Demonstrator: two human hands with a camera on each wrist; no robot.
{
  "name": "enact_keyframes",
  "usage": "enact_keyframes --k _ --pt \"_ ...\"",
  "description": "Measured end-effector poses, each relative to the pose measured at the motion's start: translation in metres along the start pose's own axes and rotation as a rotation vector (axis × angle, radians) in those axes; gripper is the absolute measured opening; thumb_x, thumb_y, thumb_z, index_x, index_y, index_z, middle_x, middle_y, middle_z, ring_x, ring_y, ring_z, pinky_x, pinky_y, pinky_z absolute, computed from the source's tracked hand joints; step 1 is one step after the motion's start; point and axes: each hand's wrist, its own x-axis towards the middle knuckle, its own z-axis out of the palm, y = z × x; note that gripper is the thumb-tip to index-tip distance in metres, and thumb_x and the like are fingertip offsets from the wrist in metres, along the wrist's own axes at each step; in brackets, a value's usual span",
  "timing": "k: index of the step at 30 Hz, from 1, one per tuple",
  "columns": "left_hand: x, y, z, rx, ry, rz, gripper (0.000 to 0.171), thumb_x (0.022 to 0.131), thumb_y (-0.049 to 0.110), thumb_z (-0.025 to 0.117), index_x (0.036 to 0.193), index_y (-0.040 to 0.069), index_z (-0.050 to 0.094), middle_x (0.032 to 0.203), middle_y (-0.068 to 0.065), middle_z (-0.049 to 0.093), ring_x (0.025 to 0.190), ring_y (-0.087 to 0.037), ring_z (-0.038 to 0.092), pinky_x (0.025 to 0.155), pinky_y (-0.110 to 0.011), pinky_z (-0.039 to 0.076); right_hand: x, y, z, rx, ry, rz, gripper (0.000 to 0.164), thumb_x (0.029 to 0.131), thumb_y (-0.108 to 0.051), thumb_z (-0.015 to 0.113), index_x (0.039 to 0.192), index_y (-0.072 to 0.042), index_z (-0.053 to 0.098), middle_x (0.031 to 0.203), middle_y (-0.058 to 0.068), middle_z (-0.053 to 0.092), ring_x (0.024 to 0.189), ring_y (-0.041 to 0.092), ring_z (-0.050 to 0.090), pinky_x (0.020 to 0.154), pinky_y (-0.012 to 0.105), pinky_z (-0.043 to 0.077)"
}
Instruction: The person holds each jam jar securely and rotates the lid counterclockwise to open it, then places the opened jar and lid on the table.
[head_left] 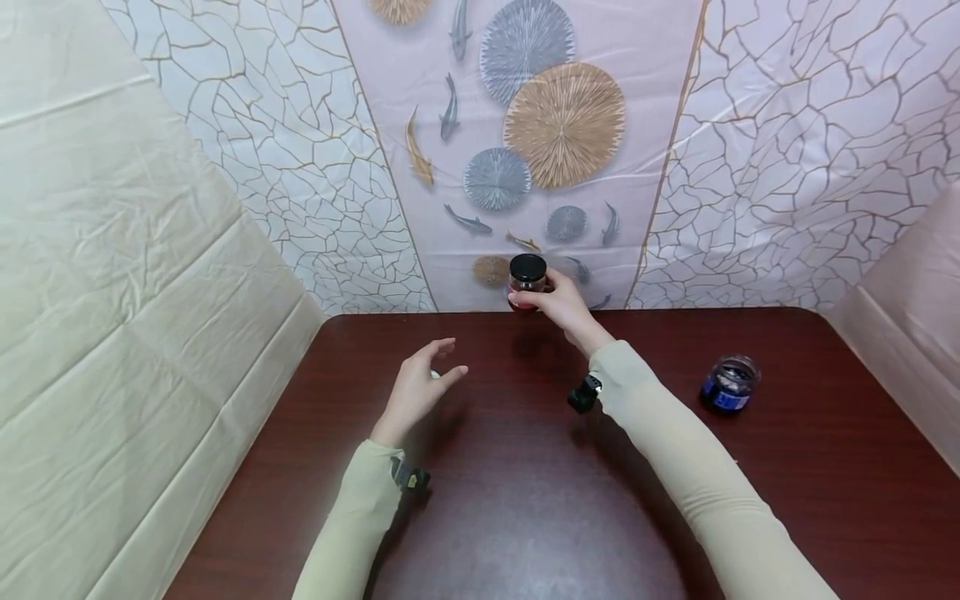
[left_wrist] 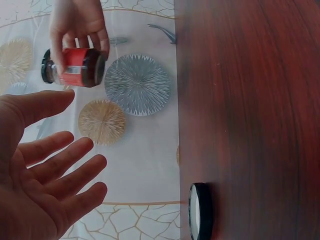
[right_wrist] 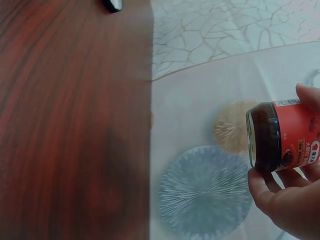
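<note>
My right hand (head_left: 566, 308) grips a glass jar (right_wrist: 295, 136) with a red label, dark contents and a black lid (head_left: 528, 267). The jar is held upright in the air above the table's far edge. Over the left part of the table, my left hand (head_left: 414, 387) is held with fingers spread and nothing in its grasp. Near it, a loose black lid with a white inside (left_wrist: 201, 212) lies on the table. In the head view the left hand mostly hides this lid.
An open glass jar (head_left: 731, 383) with a blue label and dark contents stands on the right side of the brown table (head_left: 510, 508). Beyond the far edge hangs a patterned cloth (head_left: 360, 167). Pale cloth walls (head_left: 150, 317) flank both sides.
</note>
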Motion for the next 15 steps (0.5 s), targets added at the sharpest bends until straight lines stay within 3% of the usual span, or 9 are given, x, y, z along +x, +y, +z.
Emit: enact_keyframes --k 9,15 --pt "0.001 0.001 0.001 -0.004 -0.007 -0.002 0.051 0.090 0.025 0.078 0.136 0.011 0.061 0.127 -0.010 0.067 0.087 -0.027 0.064 0.082 -0.041 0.053 -0.002 -0.020 -0.003 0.007 0.014 -0.031 0.063 0.082 -0.031 0.083 0.139 -0.016 0.059 0.131 0.009 0.060 0.119 0.023 0.054 0.105 0.043 0.040" --pt "0.000 0.000 0.003 -0.002 -0.010 -0.002 0.051 0.090 0.024 0.078 0.136 0.011 0.061 0.127 -0.010 0.067 0.090 -0.027 0.064 0.082 -0.041 0.053 -0.009 -0.028 -0.005 0.002 0.014 -0.030 0.064 0.082 -0.032 0.084 0.139 -0.017 0.058 0.130 0.009 0.058 0.116 0.024 0.053 0.101 0.044 0.042"
